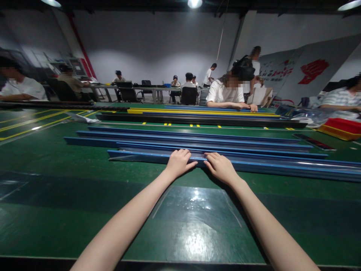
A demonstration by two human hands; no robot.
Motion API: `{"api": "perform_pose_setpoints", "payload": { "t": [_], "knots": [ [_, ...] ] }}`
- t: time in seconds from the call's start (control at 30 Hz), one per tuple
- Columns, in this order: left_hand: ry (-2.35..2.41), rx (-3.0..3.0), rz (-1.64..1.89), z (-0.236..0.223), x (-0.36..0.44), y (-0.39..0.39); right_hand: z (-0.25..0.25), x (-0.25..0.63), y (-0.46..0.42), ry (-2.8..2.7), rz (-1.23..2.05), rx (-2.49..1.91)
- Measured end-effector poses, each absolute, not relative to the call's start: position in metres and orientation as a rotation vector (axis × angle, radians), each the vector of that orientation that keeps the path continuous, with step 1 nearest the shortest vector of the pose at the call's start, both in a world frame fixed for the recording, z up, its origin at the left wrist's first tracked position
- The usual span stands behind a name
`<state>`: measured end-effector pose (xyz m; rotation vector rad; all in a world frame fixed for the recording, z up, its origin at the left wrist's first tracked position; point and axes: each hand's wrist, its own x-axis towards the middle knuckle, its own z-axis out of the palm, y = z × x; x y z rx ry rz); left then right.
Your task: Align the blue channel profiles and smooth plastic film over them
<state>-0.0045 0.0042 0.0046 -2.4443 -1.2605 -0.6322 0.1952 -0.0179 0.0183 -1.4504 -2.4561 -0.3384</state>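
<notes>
A long blue channel strip (270,166) lies across the green table in front of me. My left hand (178,162) rests on its near wall, fingers curled over the top edge and thumb along the front. Close by on the right, my right hand (220,165) grips the same strip in the same way, fingers over the edge and thumb in front. A thin clear film shows along the strip's left end. Just behind, more blue strips (93,141) lie roughly parallel. The undersides of my fingers are hidden inside the channel.
A transparent sheet (194,203) lies on the green table (70,226) between my forearms. Farther back are a black strip (197,120), a yellow strip (203,111) and a dark flat object (314,142). A red tray (342,128) stands right. A co-worker (227,92) leans over the far side.
</notes>
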Motion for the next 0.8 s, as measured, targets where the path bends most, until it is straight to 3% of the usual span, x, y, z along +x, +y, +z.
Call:
{"api": "perform_pose_setpoints", "payload": {
  "t": [0.8],
  "knots": [
    [-1.239, -2.389, -0.654, 0.0034, -0.0046, 0.0051, 0.0176, 0.1951, -0.0173, -2.457, -0.315, -1.461]
  ]
}}
